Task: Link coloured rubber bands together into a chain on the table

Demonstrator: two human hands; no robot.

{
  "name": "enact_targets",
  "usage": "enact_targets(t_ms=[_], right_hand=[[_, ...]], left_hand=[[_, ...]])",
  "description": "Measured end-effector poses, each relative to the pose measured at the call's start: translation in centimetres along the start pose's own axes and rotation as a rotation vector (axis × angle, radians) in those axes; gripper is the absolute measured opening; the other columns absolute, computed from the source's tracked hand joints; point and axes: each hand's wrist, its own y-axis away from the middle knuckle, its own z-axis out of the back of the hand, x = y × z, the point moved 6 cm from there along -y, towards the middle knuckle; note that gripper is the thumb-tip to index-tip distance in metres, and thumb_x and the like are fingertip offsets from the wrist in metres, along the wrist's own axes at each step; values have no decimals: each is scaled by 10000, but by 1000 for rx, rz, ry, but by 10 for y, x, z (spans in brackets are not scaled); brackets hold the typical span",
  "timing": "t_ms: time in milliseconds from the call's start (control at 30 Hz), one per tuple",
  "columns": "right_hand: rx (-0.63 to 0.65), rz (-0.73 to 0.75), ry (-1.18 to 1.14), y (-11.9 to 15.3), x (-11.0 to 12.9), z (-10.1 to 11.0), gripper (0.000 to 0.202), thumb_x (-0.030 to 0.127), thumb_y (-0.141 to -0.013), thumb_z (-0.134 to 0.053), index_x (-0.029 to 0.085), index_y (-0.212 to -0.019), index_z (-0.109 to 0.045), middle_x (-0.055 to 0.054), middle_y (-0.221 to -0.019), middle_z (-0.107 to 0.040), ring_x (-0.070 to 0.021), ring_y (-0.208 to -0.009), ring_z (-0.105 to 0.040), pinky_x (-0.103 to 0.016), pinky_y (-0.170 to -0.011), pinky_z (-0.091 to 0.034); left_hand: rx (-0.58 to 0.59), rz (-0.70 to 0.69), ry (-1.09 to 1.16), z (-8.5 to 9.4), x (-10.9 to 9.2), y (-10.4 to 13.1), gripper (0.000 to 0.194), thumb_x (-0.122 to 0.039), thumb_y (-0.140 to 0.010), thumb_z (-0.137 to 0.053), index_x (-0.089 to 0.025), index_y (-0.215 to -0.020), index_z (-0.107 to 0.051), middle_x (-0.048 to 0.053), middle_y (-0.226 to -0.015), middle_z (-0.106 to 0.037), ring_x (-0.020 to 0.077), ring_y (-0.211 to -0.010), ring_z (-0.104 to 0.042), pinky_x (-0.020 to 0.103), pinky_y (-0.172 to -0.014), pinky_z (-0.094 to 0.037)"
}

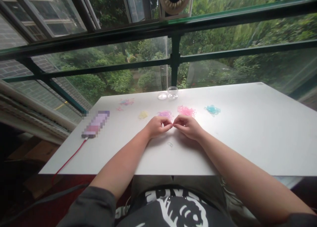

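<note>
My left hand (158, 126) and my right hand (189, 126) meet above the white table (247, 137), each with thumb and forefinger pinched together. Their fingertips touch or nearly touch, and whatever they hold is too small to make out. Just behind the hands lie a purple pile (165, 114) and a pink pile (186, 110) of small loops. A yellow pile (143, 114) is further left, and a teal pile (212, 109) is on the right. Nearer to me, below the hands, lies a small greenish piece (170, 144).
A clear round container (172, 93) stands by its lid (162, 95) at the table's back edge. Mixed loops (126, 102) lie at the back left. A blurred phone (96, 124) with a red cable (70, 158) lies on the left. Green window rails (111, 67) run behind.
</note>
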Motion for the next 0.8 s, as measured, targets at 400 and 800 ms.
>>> enact_targets(t_ms=[400, 800], right_hand=[[-140, -38, -167, -2, -12, 21, 111, 280, -724, -532, 177, -701, -496, 9, -611, -483, -101, -539, -446, -236, -518, -364], [259, 12, 70, 8, 8, -18, 54, 212, -693, -556, 174, -718, -527, 36, -584, -465, -80, -517, -401, -214, -498, -320]], left_hand=[[26, 19, 4, 8, 15, 1, 163, -269, -695, -549, -127, -617, -562, -24, -555, -510, 69, -517, -406, 189, -497, -317], [59, 7, 49, 6, 13, 2, 183, -277, -691, -566, -112, -694, -646, -10, -550, -556, 63, -507, -427, 174, -494, -327]])
